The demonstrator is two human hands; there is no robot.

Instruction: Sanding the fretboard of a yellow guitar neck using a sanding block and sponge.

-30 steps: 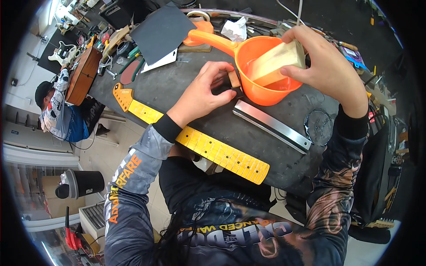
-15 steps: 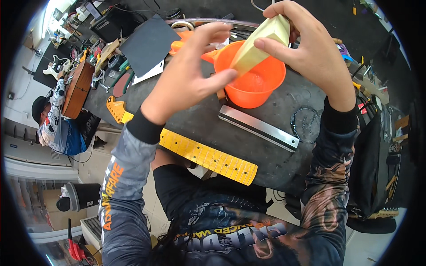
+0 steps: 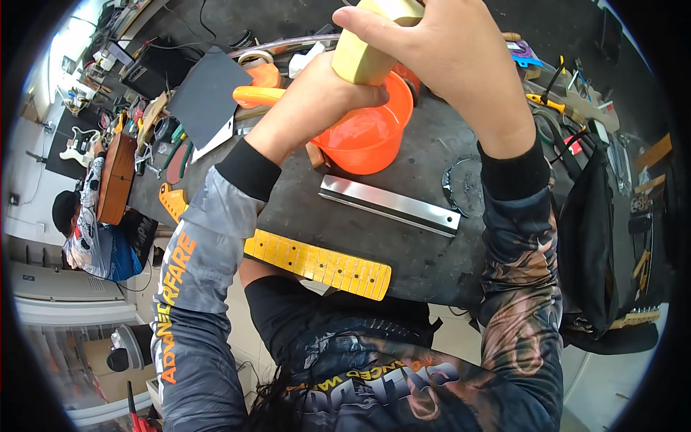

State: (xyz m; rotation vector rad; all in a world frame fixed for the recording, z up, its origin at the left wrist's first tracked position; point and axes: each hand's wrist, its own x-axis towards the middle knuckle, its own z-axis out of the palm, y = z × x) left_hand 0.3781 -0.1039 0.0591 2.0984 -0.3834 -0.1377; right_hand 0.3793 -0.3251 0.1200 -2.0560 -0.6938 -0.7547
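Both my hands are raised over the far part of the dark table, holding a pale yellow block (image 3: 358, 59). My right hand (image 3: 450, 54) grips its upper part, thumb across the top. My left hand (image 3: 320, 93) is closed round its lower end, with the thumb in front; the fingers behind are hidden. Just below stands an orange plastic dipper (image 3: 367, 144), its handle pointing left behind my left hand. A silver metal bar (image 3: 389, 205) lies nearer to me. Along the near table edge is a yellow guitar neck (image 3: 317, 263), partly covered by my left sleeve.
Left of the dipper are a dark sheet (image 3: 209, 90) and several hand tools. A coiled dark cord (image 3: 461, 189) lies by my right sleeve. A black bag (image 3: 594, 237) hangs at the right. Further left, another person (image 3: 101, 237) is beside a brown wooden guitar body (image 3: 115, 180).
The block has moved up and left in the picture and been turned more upright. My left hand, open beside it before, has closed on its lower end. The whole view has shifted slightly.
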